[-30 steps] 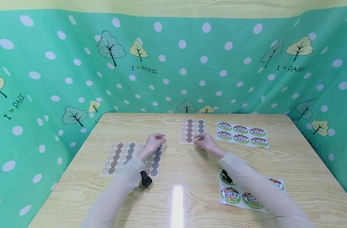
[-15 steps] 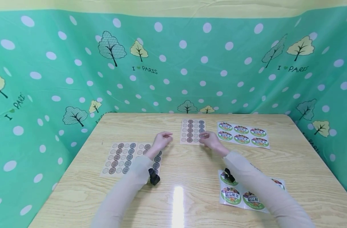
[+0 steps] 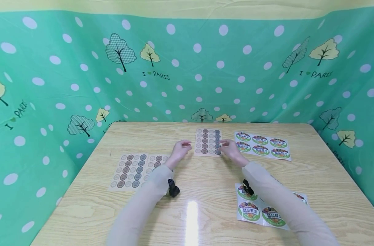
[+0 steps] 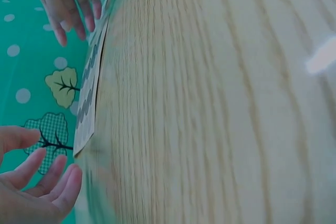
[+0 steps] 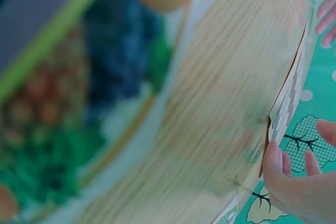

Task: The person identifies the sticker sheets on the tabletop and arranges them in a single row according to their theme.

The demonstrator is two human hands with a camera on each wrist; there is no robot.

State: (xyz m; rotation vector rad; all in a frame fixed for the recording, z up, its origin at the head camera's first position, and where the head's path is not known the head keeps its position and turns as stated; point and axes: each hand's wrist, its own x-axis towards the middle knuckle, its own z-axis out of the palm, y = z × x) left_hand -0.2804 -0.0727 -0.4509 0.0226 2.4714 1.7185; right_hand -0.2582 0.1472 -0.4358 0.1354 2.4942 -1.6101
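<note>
A small sheet of round stickers (image 3: 208,142) lies flat at the back middle of the table, printed in brown, dark grey and pale columns. Just left of it, my left hand (image 3: 180,150) hovers with loosely bent fingers, holding nothing. My right hand (image 3: 232,150) is at the sheet's right edge, its fingertips by the border; whether they touch it I cannot tell. In the left wrist view, the left hand's fingers (image 4: 50,182) are spread apart beside the sheet (image 4: 90,98). The right wrist view has the right hand (image 5: 299,187) close to the sheet's edge (image 5: 286,103).
Two similar sticker sheets (image 3: 129,171) lie at the left, partly under the left forearm. A sheet of oval fruit labels (image 3: 262,145) lies at the back right. Another fruit-label sheet (image 3: 249,211) is nearer, partly covered by the right sleeve. A dotted green curtain (image 3: 187,68) hangs behind the table.
My left hand has moved right, from above the left sheets to beside the back middle sheet. My right hand has shifted slightly right, from over that sheet to its right edge.
</note>
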